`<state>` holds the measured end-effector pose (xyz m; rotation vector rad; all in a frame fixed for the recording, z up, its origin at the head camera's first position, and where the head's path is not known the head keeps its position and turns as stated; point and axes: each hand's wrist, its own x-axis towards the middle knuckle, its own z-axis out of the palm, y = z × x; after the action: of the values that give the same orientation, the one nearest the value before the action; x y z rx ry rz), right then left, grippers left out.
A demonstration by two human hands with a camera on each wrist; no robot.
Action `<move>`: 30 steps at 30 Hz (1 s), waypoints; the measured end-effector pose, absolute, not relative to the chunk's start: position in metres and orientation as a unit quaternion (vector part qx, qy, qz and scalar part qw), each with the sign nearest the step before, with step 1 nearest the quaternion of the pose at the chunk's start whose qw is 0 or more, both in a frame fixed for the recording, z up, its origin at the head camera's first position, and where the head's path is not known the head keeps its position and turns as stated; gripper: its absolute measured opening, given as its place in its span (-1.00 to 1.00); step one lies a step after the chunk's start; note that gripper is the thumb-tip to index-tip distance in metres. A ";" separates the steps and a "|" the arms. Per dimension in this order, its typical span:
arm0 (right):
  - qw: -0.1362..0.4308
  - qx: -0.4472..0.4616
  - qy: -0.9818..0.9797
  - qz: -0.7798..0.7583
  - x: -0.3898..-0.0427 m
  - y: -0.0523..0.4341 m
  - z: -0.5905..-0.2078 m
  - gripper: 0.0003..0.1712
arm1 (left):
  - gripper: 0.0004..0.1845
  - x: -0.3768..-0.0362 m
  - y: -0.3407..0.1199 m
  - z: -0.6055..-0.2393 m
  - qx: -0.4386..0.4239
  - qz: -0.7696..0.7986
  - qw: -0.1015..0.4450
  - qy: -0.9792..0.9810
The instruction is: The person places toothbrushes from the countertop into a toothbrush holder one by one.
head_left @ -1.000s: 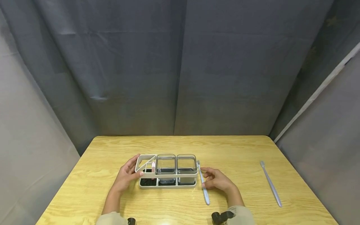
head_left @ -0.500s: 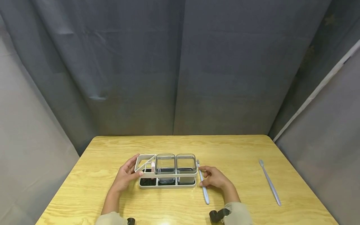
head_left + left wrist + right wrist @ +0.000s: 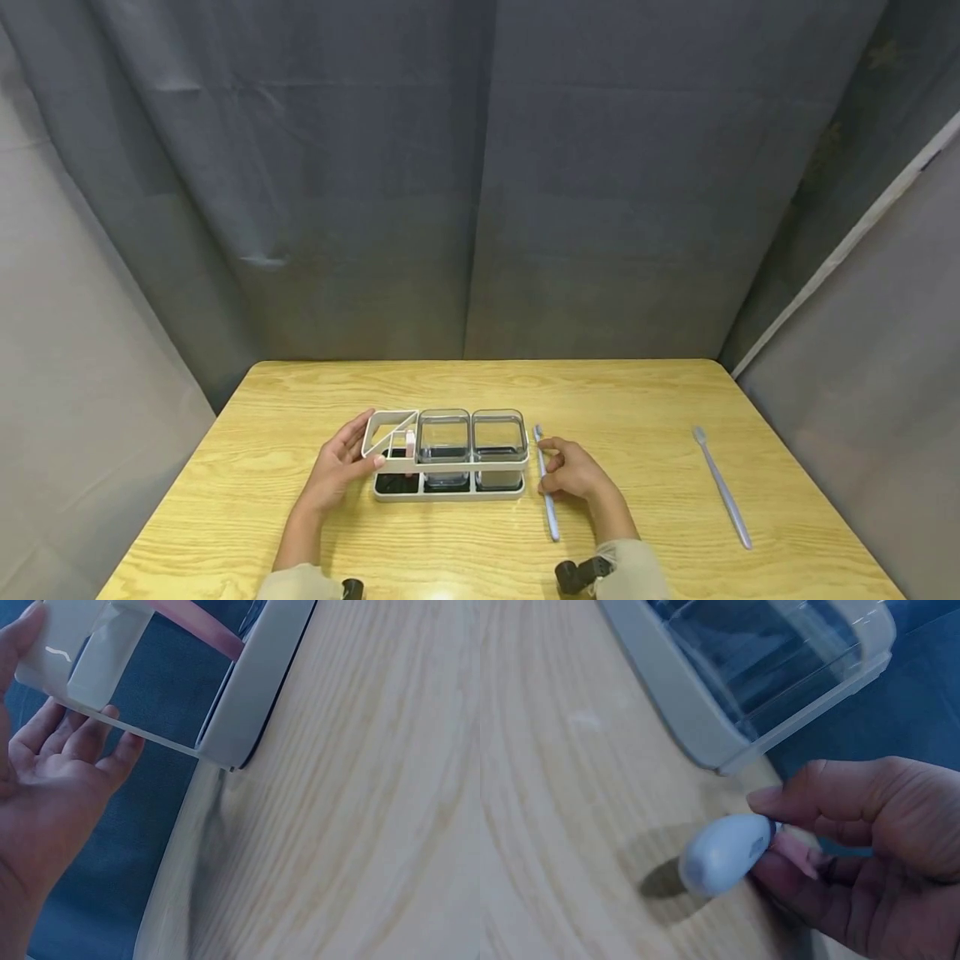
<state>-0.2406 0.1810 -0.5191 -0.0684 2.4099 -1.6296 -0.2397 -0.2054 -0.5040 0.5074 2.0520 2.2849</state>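
My left hand [image 3: 333, 475] holds the left end of a two-tier white rack [image 3: 465, 467], thumb over its front rim and fingers behind. In the left wrist view, those fingers lie against the rack's end wall. Two clear square containers stand in the rack, and a slim pink handle [image 3: 202, 628] sits in its small left compartment. Just right of the rack, my right hand [image 3: 577, 473] pinches a pale blue toothbrush [image 3: 551, 518] between thumb and fingers. The toothbrush's rounded handle end [image 3: 724, 855] points toward the right wrist camera, its shadow falling on the wood beside it.
A second toothbrush [image 3: 723, 492], pale lavender, lies on the right part of the wooden table [image 3: 637, 400]. Grey curtains [image 3: 480, 208] hang behind the table and along both sides.
My right fingers have closed round the toothbrush beside the rack, and it has shifted and turned slightly to the right. My left hand and the rack stay nearly still.
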 end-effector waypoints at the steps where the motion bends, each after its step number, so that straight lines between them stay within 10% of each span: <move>1: 0.120 -0.018 0.820 -0.560 -0.240 0.181 -0.517 -0.17 | -0.20 -0.240 -0.205 -0.504 0.163 0.734 0.014 0.659; 30: 0.125 -0.016 0.735 -0.666 -0.231 0.195 -0.509 -0.24 | -0.20 -0.239 -0.204 -0.504 0.164 0.728 0.006 0.666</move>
<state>-0.2310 0.1951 -0.5092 -0.0454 2.1422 -1.9397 -0.2394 -0.2043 -0.5042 0.5131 2.0833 2.2778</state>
